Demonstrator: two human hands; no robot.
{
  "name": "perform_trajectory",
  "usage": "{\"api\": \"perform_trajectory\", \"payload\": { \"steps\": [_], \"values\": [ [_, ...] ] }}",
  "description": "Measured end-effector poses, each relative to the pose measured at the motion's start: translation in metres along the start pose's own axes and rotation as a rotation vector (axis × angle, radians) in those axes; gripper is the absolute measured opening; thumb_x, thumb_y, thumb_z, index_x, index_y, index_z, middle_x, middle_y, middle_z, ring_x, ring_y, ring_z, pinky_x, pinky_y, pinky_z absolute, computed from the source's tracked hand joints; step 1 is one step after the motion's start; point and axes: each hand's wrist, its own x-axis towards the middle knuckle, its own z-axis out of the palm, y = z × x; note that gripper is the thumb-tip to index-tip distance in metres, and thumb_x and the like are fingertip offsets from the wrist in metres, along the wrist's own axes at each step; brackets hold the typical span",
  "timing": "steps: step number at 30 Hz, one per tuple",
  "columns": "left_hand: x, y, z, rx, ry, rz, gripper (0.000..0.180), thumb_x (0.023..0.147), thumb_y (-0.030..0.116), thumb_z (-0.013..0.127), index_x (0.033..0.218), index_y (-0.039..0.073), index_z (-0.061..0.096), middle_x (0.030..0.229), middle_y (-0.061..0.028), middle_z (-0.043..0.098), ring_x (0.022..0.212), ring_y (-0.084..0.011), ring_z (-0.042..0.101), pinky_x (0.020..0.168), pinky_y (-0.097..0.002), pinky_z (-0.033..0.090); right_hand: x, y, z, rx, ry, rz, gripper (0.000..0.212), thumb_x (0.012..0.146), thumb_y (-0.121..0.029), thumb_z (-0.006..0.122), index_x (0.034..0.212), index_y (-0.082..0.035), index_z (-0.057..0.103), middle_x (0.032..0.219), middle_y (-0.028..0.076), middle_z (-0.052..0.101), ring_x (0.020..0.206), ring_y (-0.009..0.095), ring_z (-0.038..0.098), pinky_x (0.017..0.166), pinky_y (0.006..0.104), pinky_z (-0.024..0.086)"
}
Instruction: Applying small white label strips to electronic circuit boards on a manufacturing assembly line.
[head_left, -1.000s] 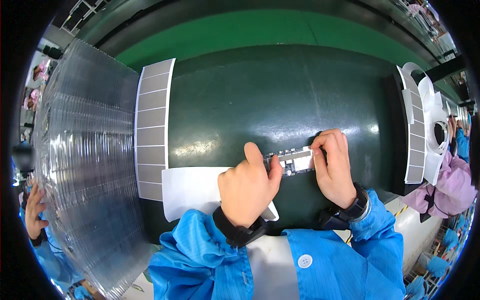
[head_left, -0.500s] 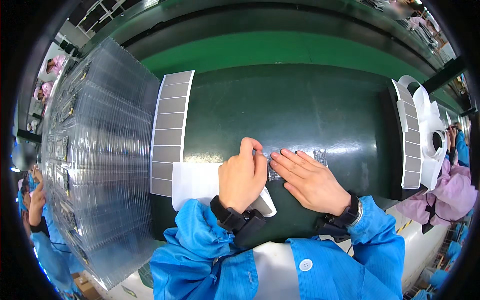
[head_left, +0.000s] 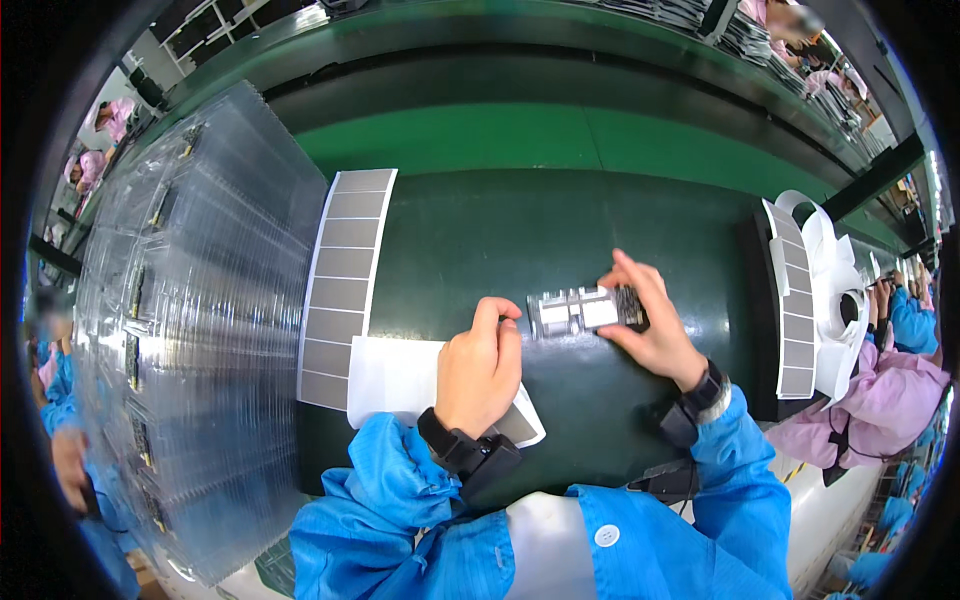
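A small circuit board (head_left: 582, 310) with bright metal shields lies across the middle of the dark green worktop. My right hand (head_left: 660, 325) grips its right end, thumb on the near edge and fingers on the far edge. Just left of the board, my left hand (head_left: 475, 375) is closed, with thumb and forefinger pressed together. Whatever may be in that pinch is hidden or too small to name. Below the left hand and wrist lies a curled white backing sheet (head_left: 385, 375), with a grey patch showing at its right end.
A long sheet of grey labels (head_left: 343, 278) lies at the left. Beside it rises a tall stack of clear plastic trays (head_left: 220, 330) holding boards. At the right stand another label strip (head_left: 793, 300) and curled white paper (head_left: 828, 300). Co-workers sit on both sides.
My right hand has gone from lying flat over the board to gripping its right end, uncovering the shields. My left hand stays pinched beside it. The view has shifted slightly.
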Motion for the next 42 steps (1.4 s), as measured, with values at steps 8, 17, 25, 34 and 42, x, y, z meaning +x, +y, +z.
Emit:
{"api": "perform_trajectory", "payload": {
  "steps": [8,17,25,34,42],
  "values": [
    [0.014,-0.011,-0.004,-0.405,-0.013,-0.02,0.023,0.097,0.012,0.035,0.111,0.001,0.049,0.088,-0.0099,0.068,0.068,-0.0111,0.055,0.067,-0.0271,0.044,0.126,0.093,-0.01,-0.093,0.257,-0.009,0.072,0.073,-0.004,0.074,0.138,-0.012,0.043,0.116,0.009,0.062,0.113,0.028,0.054,0.099,0.0391,0.04],
    [0.018,-0.011,-0.002,-0.237,0.069,0.068,0.017,0.099,0.007,0.038,0.111,0.002,0.05,0.089,-0.01,0.068,0.07,-0.0141,0.056,0.067,-0.028,0.045,0.139,0.099,-0.004,-0.429,0.468,-0.176,0.038,0.081,-0.006,0.064,0.119,-0.008,0.058,0.116,0.011,0.061,0.109,0.034,0.055,0.097,0.0407,0.041],
    [0.007,0.005,0.002,-0.127,0.214,0.216,0.016,0.099,0.001,0.04,0.111,0.002,0.05,0.098,-0.0124,0.068,0.08,-0.0168,0.063,0.071,-0.0281,0.048,0.032,-0.036,0.047,0.181,0.084,-0.12,0.03,0.074,-0.005,0.073,0.104,-0.005,0.07,0.093,0.01,0.062,0.086,0.023,0.06,0.075,0.0325,0.048],
    [0.001,0.008,0.001,-0.144,0.221,0.39,0.018,0.1,0.002,0.038,0.116,0.001,0.046,0.101,-0.0156,0.067,0.091,-0.0219,0.066,0.079,-0.0296,0.05,0.01,-0.059,0.064,0.364,0.019,-0.058,0.035,0.079,0.002,0.07,0.114,0.0,0.066,0.095,0.014,0.069,0.077,0.02,0.066,0.068,0.0291,0.052],
    [0.001,0.007,0.001,-0.078,0.164,0.328,0.021,0.1,0.004,0.041,0.121,0.003,0.045,0.09,-0.0127,0.068,0.074,-0.0191,0.065,0.066,-0.029,0.05,0.003,-0.056,0.068,0.635,-0.05,0.159,0.018,0.085,0.002,0.066,0.102,0.003,0.065,0.097,0.013,0.07,0.084,0.018,0.069,0.076,0.0309,0.056]
  ]
}}
